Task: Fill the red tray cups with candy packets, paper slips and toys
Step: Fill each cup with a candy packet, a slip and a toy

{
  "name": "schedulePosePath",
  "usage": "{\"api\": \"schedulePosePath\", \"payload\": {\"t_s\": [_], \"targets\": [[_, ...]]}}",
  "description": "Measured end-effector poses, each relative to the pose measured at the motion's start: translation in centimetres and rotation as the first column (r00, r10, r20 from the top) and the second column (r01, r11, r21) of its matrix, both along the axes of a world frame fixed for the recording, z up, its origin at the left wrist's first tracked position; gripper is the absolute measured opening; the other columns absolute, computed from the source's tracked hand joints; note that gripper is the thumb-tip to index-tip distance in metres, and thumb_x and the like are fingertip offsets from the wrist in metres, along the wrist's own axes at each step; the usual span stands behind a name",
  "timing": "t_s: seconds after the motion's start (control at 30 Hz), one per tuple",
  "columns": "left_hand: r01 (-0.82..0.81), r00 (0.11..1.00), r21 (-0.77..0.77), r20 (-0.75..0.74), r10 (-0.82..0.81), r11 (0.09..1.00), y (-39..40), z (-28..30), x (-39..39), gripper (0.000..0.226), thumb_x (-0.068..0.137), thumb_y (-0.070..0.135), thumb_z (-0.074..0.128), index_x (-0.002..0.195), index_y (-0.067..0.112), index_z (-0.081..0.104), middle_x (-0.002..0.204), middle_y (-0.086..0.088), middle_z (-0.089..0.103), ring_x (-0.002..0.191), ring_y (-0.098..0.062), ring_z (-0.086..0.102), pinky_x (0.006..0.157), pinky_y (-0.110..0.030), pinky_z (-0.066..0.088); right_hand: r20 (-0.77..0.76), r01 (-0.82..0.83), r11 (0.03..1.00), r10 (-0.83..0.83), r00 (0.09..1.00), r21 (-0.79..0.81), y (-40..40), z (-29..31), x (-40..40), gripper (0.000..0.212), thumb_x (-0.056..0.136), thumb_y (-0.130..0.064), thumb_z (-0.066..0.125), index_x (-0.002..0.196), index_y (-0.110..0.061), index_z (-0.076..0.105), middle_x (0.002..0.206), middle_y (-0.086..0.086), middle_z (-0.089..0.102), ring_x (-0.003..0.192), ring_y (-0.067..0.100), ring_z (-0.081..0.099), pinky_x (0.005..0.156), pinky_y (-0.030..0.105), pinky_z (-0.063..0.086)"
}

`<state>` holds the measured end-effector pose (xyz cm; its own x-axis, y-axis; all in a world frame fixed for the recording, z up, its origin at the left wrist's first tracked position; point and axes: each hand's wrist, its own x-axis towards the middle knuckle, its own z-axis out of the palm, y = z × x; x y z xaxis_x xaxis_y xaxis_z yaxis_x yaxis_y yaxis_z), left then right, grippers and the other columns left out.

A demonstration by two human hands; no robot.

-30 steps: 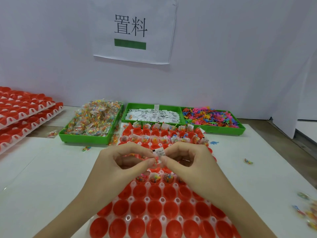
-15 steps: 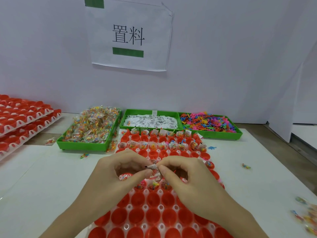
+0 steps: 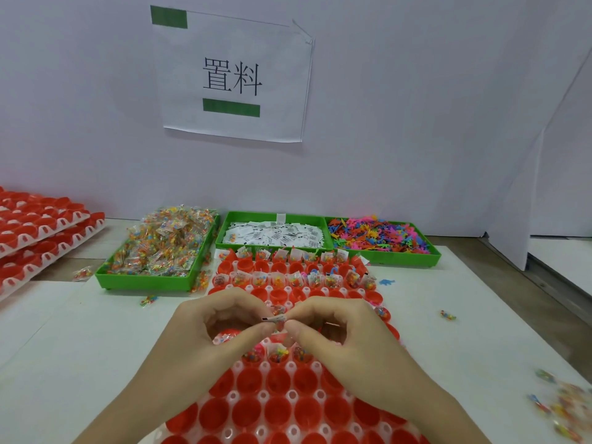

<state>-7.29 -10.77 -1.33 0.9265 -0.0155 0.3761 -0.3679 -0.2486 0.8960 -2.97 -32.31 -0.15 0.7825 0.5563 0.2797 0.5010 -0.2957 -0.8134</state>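
A white wall (image 3: pixel 416 123) stands close behind the white table (image 3: pixel 64 347). The red tray (image 3: pixel 278 408) sits in the middle, with bare table on both sides. Three green bins (image 3: pixel 150 283) line its far edge. The left hand (image 3: pixel 205 334) and right hand (image 3: pixel 349 338) both pinch one paper slip (image 3: pixel 275 319) above the tray.

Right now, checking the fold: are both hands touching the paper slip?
Touching: the head view shows the left hand and right hand pinching the paper slip between fingertips.
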Motion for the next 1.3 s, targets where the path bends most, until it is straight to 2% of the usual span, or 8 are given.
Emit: {"api": "schedulePosePath", "payload": {"t_s": [0.23,0.47,0.6,0.7,0.83,0.93,1.13,1.3], "targets": [[-0.053,0.998,0.03,0.026,0.052,0.998,0.9,-0.1,0.3,0.01,0.08,0.027,0.079,0.089,0.026,0.077,0.087,-0.002,0.075,0.083,-0.02,0.073,0.077,-0.02,0.056,0.07,0.241,0.969,-0.237,0.969,-0.049,-2.4,1.6,5.5,0.019,0.099,-0.015,0.062,0.098,-0.028,0.076,0.082,-0.01,0.077,0.078,0.009,0.072,0.076,0.029,0.059],[-0.078,0.997,0.058,0.024,0.077,0.995,1.2,-0.6,0.7,0.007,0.083,0.024,0.078,0.09,0.026,0.076,0.087,-0.001,0.076,0.082,-0.017,0.073,0.078,-0.022,0.057,0.204,0.501,0.816,-0.459,0.865,-0.287,-5.1,1.4,15.6,0.016,0.1,-0.013,0.061,0.103,-0.017,0.075,0.082,-0.003,0.075,0.081,0.015,0.072,0.076,0.029,0.058],[-0.089,0.996,0.06,0.025,0.088,0.994,1.3,-0.7,0.8,0.008,0.081,0.029,0.079,0.089,0.027,0.076,0.085,0.0,0.075,0.079,-0.017,0.073,0.076,-0.022,0.058,0.307,0.547,0.721,-0.454,0.836,-0.424,-6.5,0.5,20.1,0.021,0.101,-0.009,0.059,0.107,-0.019,0.076,0.104,0.008,0.075,0.087,0.023,0.071,0.065,0.022,0.047],[-0.106,0.994,0.072,0.035,0.104,0.992,1.5,-0.8,0.9,0.009,0.082,0.028,0.08,0.09,0.026,0.077,0.084,0.0,0.075,0.077,-0.017,0.072,0.075,-0.024,0.058,0.342,0.497,0.687,-0.363,0.867,-0.53,-7.2,-0.2,22.0,0.023,0.1,-0.009,0.061,0.112,-0.02,0.077,0.117,0.011,0.074,0.101,0.024,0.069,0.083,0.027,0.051],[-0.127,0.992,0.067,0.032,0.125,0.99,1.6,-0.7,1.0,0.008,0.083,0.023,0.081,0.089,0.024,0.077,0.082,-0.002,0.075,0.075,-0.017,0.071,0.073,-0.033,0.059,0.397,0.476,0.633,-0.276,0.875,-0.611,-7.2,-0.4,23.4,0.018,0.094,-0.018,0.071,0.111,-0.017,0.078,0.116,0.009,0.074,0.101,0.022,0.068,0.086,0.03,0.049],[-0.141,0.99,0.065,0.028,0.14,0.988,1.8,-0.6,0.9,0.008,0.083,0.022,0.081,0.089,0.024,0.077,0.082,-0.002,0.075,0.075,-0.018,0.071,0.073,-0.033,0.06,0.457,0.51,0.599,-0.254,0.852,-0.618,-6.9,-0.4,24.1,0.017,0.091,-0.018,0.075,0.107,-0.01,0.078,0.108,0.01,0.076,0.098,0.024,0.07,0.088,0.032,0.051],[-0.168,0.986,0.061,0.026,0.167,0.984,2.0,-0.3,1.0,0.008,0.083,0.02,0.081,0.087,0.025,0.076,0.083,-0.002,0.076,0.075,-0.017,0.072,0.072,-0.026,0.059,0.588,0.625,0.52,-0.262,0.765,-0.582,-6.3,-0.6,23.6,0.013,0.095,-0.008,0.064,0.09,-0.003,0.075,0.085,0.013,0.074,0.076,0.027,0.068,0.074,0.044,0.06],[-0.165,0.986,0.058,0.029,0.164,0.985,1.9,-0.2,0.8,0.009,0.082,0.021,0.082,0.088,0.025,0.076,0.085,0.0,0.076,0.076,-0.016,0.072,0.071,-0.024,0.059,0.504,0.662,0.621,-0.448,0.739,-0.419,-6.9,-0.6,23.1,0.013,0.095,-0.007,0.066,0.098,-0.005,0.078,0.094,0.011,0.077,0.081,0.022,0.068,0.082,0.037,0.058]]}}
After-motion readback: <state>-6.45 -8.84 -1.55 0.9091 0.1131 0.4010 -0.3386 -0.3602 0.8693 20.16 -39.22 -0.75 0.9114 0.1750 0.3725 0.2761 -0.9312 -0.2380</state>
